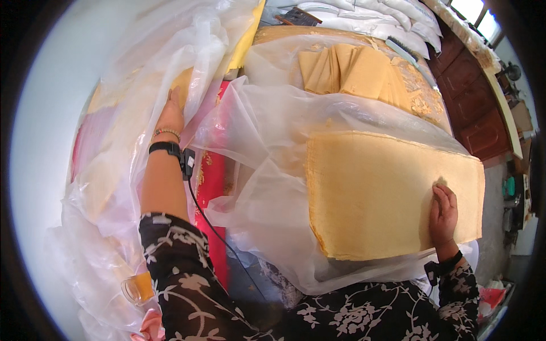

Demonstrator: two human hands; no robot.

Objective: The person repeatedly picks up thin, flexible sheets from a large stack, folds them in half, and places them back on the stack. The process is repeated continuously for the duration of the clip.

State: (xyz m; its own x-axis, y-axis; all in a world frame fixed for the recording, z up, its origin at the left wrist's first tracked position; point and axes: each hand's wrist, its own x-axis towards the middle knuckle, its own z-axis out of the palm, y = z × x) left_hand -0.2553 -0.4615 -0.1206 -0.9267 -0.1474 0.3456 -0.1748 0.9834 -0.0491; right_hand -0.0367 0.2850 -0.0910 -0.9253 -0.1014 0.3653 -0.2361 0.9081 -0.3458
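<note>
The left hand (170, 116) lies flat, fingers released, on clear plastic sheeting (136, 85); the right hand (442, 213) presses open-fingered on the yellow paper stack (369, 193)

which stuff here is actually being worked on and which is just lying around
In hand:
- left hand pressed on the clear plastic sheeting
- right hand flat on the big yellow sheet stack

Lying about:
- folded yellow sheets further back
- white sacks
- brush
- small glass jar

A table (421, 96) carries clear plastic sheeting (267, 131), a yellow sheet stack (375, 193) and folded yellow sheets (352, 71).
</note>
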